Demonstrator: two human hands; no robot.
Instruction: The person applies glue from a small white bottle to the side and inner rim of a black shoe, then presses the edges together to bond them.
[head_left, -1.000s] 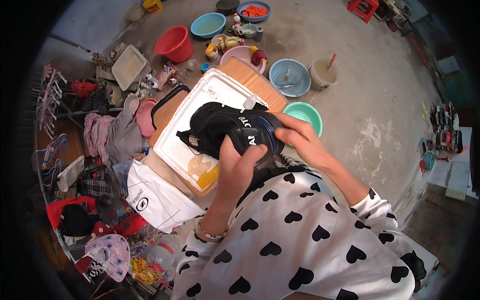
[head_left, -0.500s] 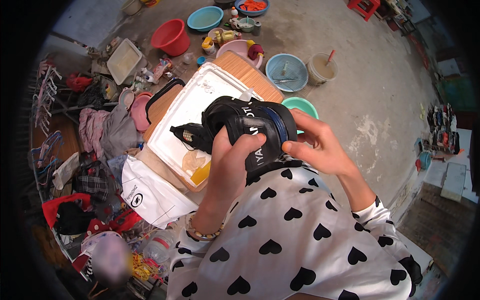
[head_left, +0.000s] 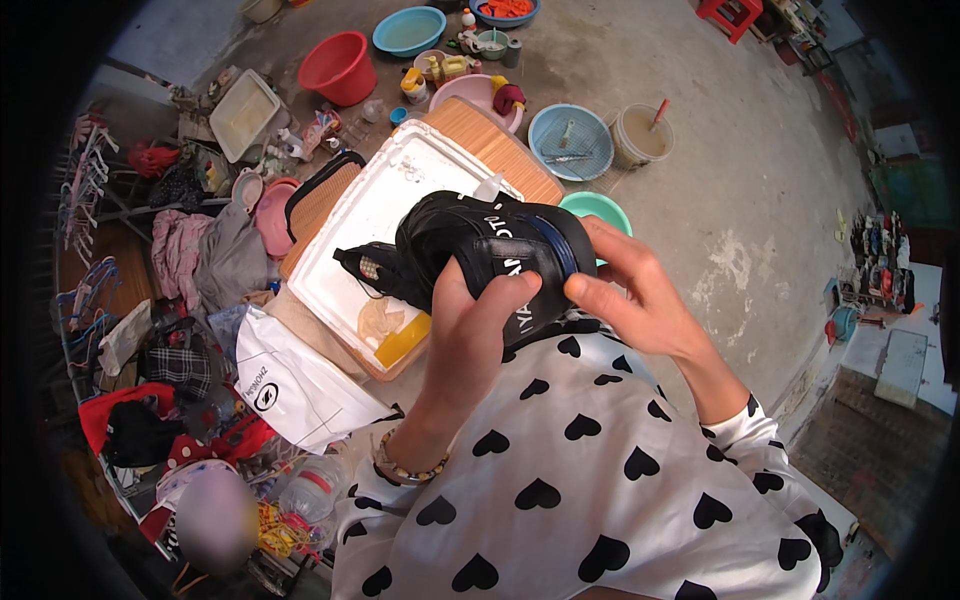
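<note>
Both hands hold a thick black item (head_left: 515, 245) with white lettering, a smooth black patch and a dark blue band along its right side. Its exact kind I cannot make out. My left hand (head_left: 468, 320) grips it from below, with the thumb lying across the lettering and most fingers hidden beneath. On its right edge, my right hand (head_left: 640, 290) pinches beside the blue band, thumb in front and fingers behind. A black strap-like part (head_left: 375, 268) hangs off its left over a white foam tray (head_left: 350, 215). A yellow piece (head_left: 402, 342) and a crumpled beige scrap (head_left: 380, 318) lie in that tray.
Beneath the tray stands a wooden-topped table (head_left: 500, 150). A white printed bag (head_left: 300, 385) lies at its near left, beside heaped clothes (head_left: 225, 260). Beyond are a red basin (head_left: 338, 70), a blue basin (head_left: 570, 142), a bucket (head_left: 642, 135) and a green basin (head_left: 600, 210).
The black item has tilted slightly in my hands, its lettering turning a little to the right. My grips stay nearly the same, and the view has shifted slightly.
</note>
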